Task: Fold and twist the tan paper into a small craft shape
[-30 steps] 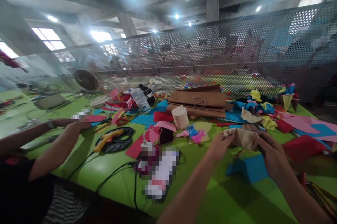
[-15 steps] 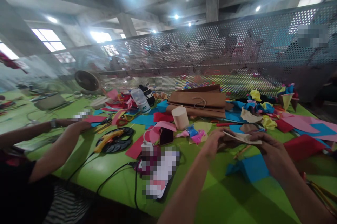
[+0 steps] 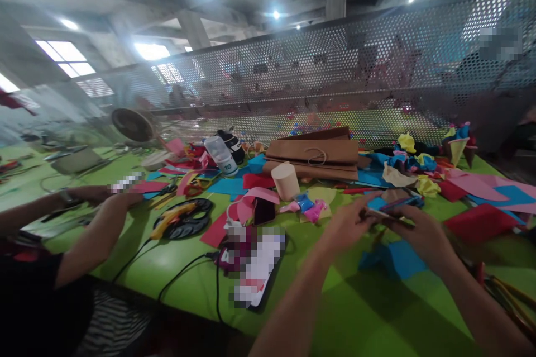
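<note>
Both hands are raised over the green table (image 3: 335,312), close together. My left hand (image 3: 347,223) pinches one end of a thin beige folded sheet (image 3: 379,214), paper or felt; I cannot tell which. The sheet is seen nearly edge-on. At its other end, my right hand (image 3: 421,234) has its fingers closed on it. Below the hands lies a piece of blue paper (image 3: 402,259), partly folded. Pink and blue balloon-like pieces (image 3: 310,206) lie to the left of my left hand, beside a pale cylinder (image 3: 286,181).
A phone (image 3: 262,270) and cables lie left of my arms. Farther left are a yellow glue gun (image 3: 171,220) on a black holder and a co-worker's arms (image 3: 96,228). Brown folded sheets (image 3: 312,158) and a bottle (image 3: 221,156) stand behind; scissors (image 3: 508,301) lie right.
The beige sheet has turned from showing its flat face to nearly edge-on. My hands have drawn closer together, the right one moving left. The view has shifted slightly.
</note>
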`<state>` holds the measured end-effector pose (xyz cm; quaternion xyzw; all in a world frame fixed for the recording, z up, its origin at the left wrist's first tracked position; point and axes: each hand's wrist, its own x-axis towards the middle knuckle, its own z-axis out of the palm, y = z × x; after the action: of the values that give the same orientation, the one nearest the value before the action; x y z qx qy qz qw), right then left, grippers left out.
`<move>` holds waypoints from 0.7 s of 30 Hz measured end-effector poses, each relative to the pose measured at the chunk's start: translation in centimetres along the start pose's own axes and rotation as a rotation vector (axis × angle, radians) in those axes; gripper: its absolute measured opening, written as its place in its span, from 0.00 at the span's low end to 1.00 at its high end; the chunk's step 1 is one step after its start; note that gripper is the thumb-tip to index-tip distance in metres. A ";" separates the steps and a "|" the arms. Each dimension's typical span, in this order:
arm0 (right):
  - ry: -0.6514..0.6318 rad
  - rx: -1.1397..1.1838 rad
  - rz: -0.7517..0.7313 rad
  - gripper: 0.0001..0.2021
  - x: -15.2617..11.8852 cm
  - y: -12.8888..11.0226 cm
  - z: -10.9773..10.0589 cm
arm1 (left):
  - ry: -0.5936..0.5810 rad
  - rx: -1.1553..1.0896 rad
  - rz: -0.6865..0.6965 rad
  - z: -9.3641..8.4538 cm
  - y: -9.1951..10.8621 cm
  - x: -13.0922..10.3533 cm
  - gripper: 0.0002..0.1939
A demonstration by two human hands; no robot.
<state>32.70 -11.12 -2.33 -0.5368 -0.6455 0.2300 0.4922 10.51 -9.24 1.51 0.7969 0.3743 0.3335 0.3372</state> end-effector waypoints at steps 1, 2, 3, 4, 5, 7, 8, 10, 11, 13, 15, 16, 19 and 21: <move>0.029 0.007 0.041 0.14 0.0 0.1 -0.2 | 0.043 0.029 -0.054 -0.1 -0.6 0.1 0.30; 0.075 0.003 0.067 0.15 -0.1 0.1 -0.4 | 0.079 0.090 -0.117 -0.1 -1.3 0.3 0.31; 0.116 -0.007 0.078 0.16 -0.1 0.1 -0.5 | 0.084 0.184 -0.189 -0.1 -2.0 0.4 0.33; 0.147 -0.015 0.083 0.17 0.0 0.1 -0.7 | 0.047 0.288 -0.246 0.0 -2.7 0.5 0.34; 0.167 -0.025 0.083 0.17 0.0 0.1 -0.7 | -0.004 0.386 -0.292 0.2 -3.3 0.6 0.35; 0.165 -0.037 0.060 0.16 0.0 0.0 -0.7 | -0.096 0.531 -0.343 0.6 -4.0 0.7 0.33; 0.154 -0.039 0.041 0.16 -0.1 -0.1 -0.6 | -0.121 0.569 -0.354 0.8 -4.1 0.8 0.31; 0.140 -0.039 -0.005 0.14 -0.1 -0.2 -0.3 | -0.131 0.586 -0.358 1.2 -4.0 0.8 0.25; 0.138 -0.041 -0.031 0.14 -0.2 -0.3 -0.2 | -0.125 0.576 -0.354 1.3 -3.8 0.8 0.23; 0.153 -0.059 -0.085 0.12 -0.3 -0.6 -0.1 | -0.112 0.553 -0.339 1.3 -3.3 0.8 0.20; 0.180 -0.094 -0.151 0.11 -0.5 -1.0 0.0 | -0.069 0.477 -0.307 1.2 -2.9 0.8 0.18; 0.194 -0.112 -0.183 0.10 -0.6 -1.2 0.0 | -0.041 0.407 -0.288 1.2 -2.8 0.8 0.18; 0.213 -0.146 -0.238 0.08 -0.9 -1.6 0.2 | -0.045 0.172 -0.227 1.4 -3.0 0.6 0.16; 0.212 -0.140 -0.236 0.08 -0.9 -1.6 0.3 | -0.130 0.096 -0.203 1.6 -3.5 0.4 0.17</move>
<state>31.58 -12.41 -1.49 -0.5117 -0.6629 0.0673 0.5424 10.65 -7.66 -2.01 0.7899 0.4461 0.2271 0.3543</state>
